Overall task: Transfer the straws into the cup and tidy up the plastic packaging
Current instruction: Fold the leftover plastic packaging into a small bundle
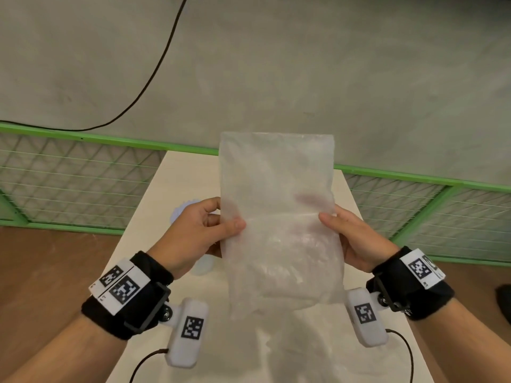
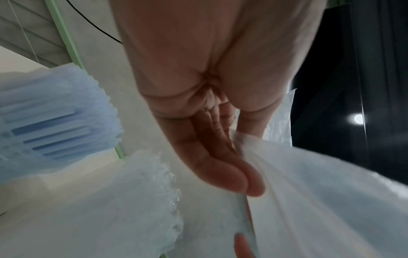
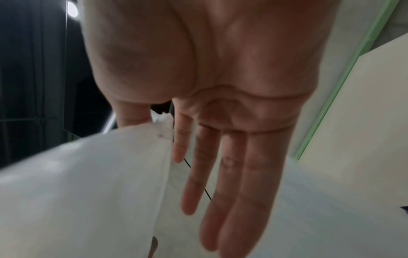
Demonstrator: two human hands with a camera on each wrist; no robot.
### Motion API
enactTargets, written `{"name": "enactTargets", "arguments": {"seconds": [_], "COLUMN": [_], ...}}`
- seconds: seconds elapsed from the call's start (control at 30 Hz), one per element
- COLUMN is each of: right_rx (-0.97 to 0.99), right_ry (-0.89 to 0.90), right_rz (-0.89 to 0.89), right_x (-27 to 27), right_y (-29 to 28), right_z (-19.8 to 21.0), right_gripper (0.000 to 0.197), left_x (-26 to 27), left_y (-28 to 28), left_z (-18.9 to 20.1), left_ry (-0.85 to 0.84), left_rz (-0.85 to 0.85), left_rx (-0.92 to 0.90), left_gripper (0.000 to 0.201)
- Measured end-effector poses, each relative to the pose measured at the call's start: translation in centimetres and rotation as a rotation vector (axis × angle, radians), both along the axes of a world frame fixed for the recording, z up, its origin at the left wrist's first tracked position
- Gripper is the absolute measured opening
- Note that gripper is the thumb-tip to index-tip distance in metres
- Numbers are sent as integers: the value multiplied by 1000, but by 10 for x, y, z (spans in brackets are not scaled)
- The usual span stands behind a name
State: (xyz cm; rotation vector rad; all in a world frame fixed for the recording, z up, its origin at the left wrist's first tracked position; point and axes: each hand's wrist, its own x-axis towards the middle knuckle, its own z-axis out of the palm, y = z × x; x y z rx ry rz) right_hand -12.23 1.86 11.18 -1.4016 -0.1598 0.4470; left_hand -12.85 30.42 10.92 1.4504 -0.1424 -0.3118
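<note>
A translucent plastic bag (image 1: pixel 279 205) is held upright above the pale table (image 1: pixel 177 175), with the hands at its two side edges. My left hand (image 1: pixel 229 222) pinches the left edge, thumb in front and fingers behind; the left wrist view shows that hand (image 2: pixel 234 157) against the bag (image 2: pixel 320 200). My right hand (image 1: pixel 327 214) pinches the right edge the same way, its fingers showing faintly through the film. In the right wrist view its fingers (image 3: pixel 232 174) lie straight behind the bag (image 3: pixel 88 183). A bundle of pale blue straws (image 2: pixel 55 122) stands behind my left hand, mostly hidden in the head view (image 1: pixel 181 211).
A green-framed mesh fence (image 1: pixel 83 175) runs behind the table, with a grey wall above it. A black cable (image 1: pixel 154 70) hangs down the wall. Brown floor lies on both sides of the table, and a dark object (image 1: pixel 504 299) sits at the right edge.
</note>
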Motion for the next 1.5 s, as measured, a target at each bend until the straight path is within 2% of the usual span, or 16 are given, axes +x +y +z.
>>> {"name": "enactTargets", "arguments": {"seconds": [0.17,0.27,0.37,0.5,0.57,0.7,0.8,0.87,0.93,0.97,1.03,1.13,1.23,1.33,1.37,1.5], "right_rx": [-93,-71,-33,125,145,107,125,51,7,6,14,40,111,70,19,-139], "right_ry": [-29,-26,-17,-43,-76,-109,-56,-101,-183,-213,-243,-265,-226,-74,-29,-15], "right_rz": [-68,-67,-116,-196,-218,-189,-121,-116,-117,-128,-113,-141,-169,-82,-45,-36], "right_x": [1,0,1,0,1,1,3,6,6,5,5,3,5,7,5,4], "right_y": [-6,-9,-8,-1,0,-6,-12,-14,-14,-13,-13,-10,-8,-11,-10,-10], "right_z": [-2,0,3,8,12,19,21,19,20,22,25,29,25,14,11,12], "right_gripper": [67,53,23,32,18,9,46,50,22,18,32,42,54,97,101,73], "left_x": [-2,-3,0,2,0,-6,-8,-10,-11,-11,-11,-14,-15,-14,-14,-12], "left_y": [5,8,7,6,3,0,-3,-6,-6,-5,-5,-6,-10,-15,-15,-14], "left_z": [7,10,10,11,13,17,22,22,17,15,13,18,15,13,12,8], "left_ry": [4,8,-24,-15,-10,31,58,43,37,25,-20,-75,-73,-77,-84,-129], "left_rz": [-102,-134,-106,-85,-76,-61,-70,-106,-159,-193,-262,-247,-202,-127,-109,-86], "left_rx": [-44,-65,-83,-161,-191,-234,-275,-252,-206,-172,-95,54,45,11,11,42], "left_gripper": [37,36,37,41,28,57,37,13,26,35,47,30,27,35,39,55]}}
